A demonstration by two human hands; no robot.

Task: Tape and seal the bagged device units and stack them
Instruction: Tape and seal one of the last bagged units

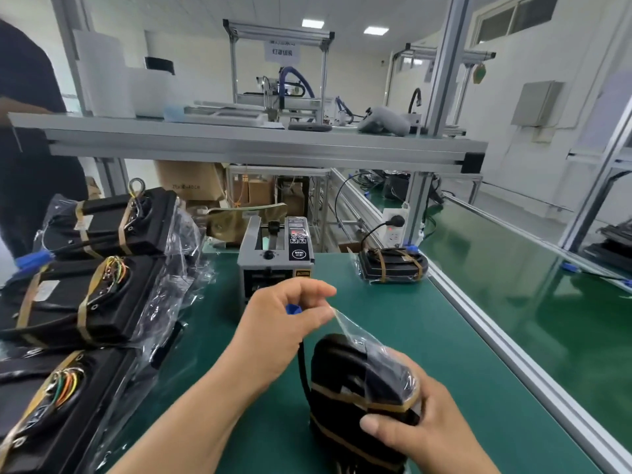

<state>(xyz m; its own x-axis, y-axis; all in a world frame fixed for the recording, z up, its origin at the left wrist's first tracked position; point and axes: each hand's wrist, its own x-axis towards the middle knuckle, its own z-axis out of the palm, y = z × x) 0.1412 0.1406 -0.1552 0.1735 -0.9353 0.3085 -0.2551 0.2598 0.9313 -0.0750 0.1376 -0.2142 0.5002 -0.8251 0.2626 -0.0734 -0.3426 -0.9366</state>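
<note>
Watching the feed here. The unit (345,388) in play is a chunky matte-black block, rounded on top, with brown papery tape bands around it and a thick black cable (302,367) running up its left side. It's standing on end on the counter (393,319), close to the front edge.

A thin, crinkly clear bag (372,350) covers its upper part. The right hand (424,429) is wrapped round the unit's right side with the thumb across the front, gripping it firmly. The left hand (284,323) is up and to the left, thumb and fingertip pinching the bag's loose corner so it's stretched into a point.

The counter has a dark green matte mat with an aluminium rail along the edge. A grey boxy tape dispenser (275,254) with a knob and a black label panel sits just behind the left hand.

Off to the left are three more bagged units (92,302), black with brown bands, coloured wire bundles showing and glossy plastic hanging loose. A smaller banded unit (393,265) lies flat near the far right rail.

Past the rail there's a shiny green conveyor belt (513,285). An aluminium-profile shelf (239,145) runs overhead, with cardboard boxes (188,183) behind, white walls and panel lights. A person in dark clothing (24,131) stands at the left edge.
</note>
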